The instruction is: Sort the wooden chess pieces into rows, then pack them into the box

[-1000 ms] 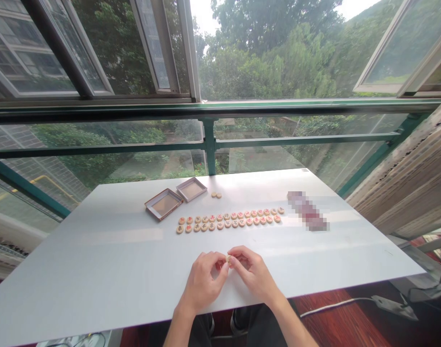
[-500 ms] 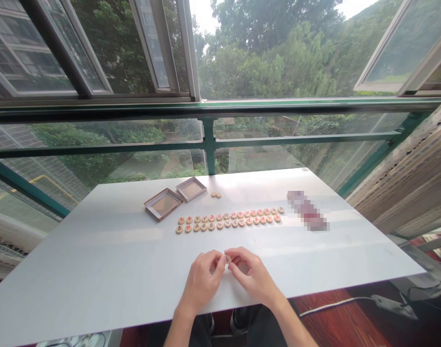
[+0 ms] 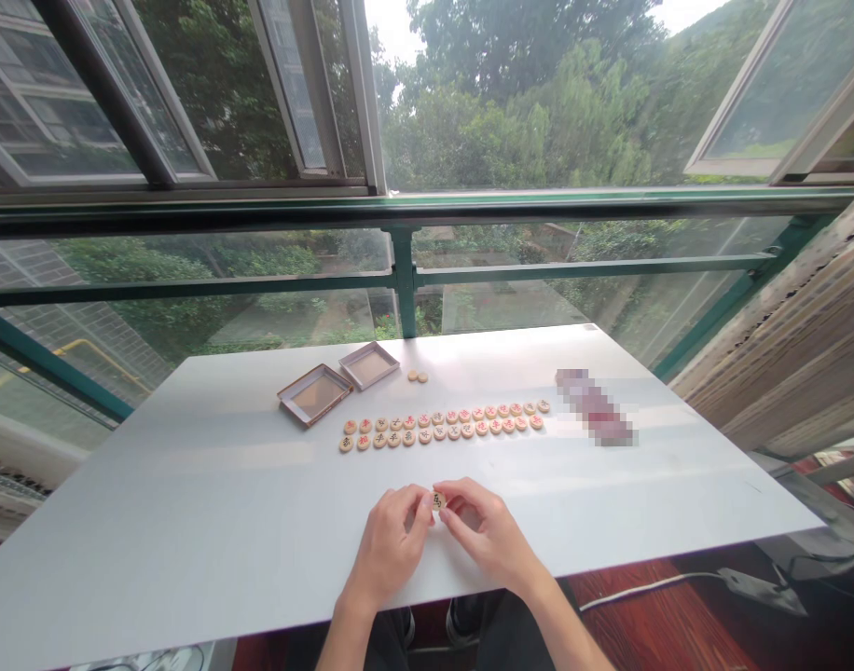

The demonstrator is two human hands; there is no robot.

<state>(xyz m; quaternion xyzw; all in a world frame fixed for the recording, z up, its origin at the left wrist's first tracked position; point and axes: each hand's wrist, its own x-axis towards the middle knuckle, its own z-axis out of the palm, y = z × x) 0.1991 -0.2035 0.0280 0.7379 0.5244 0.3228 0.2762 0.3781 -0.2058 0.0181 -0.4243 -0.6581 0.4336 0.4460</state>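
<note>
Between my two hands, above the near part of the white table, is a round xiangqi piece [image 3: 438,500] with a black character facing me. My left hand [image 3: 393,536] is closed, its fingertips at the piece's left edge. Thumb and finger of my right hand [image 3: 487,531] pinch the same piece from the right. Beyond my hands, two rows of xiangqi pieces [image 3: 425,436] run from left to right, marked in red and black. Two more round pieces [image 3: 417,376] lie face down farther back.
Two shallow open box halves [image 3: 316,395] lie at the back left of the white table [image 3: 210,503]. A pixelated object [image 3: 595,407] rests to the right of the rows. Beyond the far edge stands a green railing [image 3: 403,280]. A curtain [image 3: 783,335] hangs at the right.
The piece has turned slightly between my fingers, so more of its black character shows. Both hands stay in nearly the same place. The rows look unchanged.
</note>
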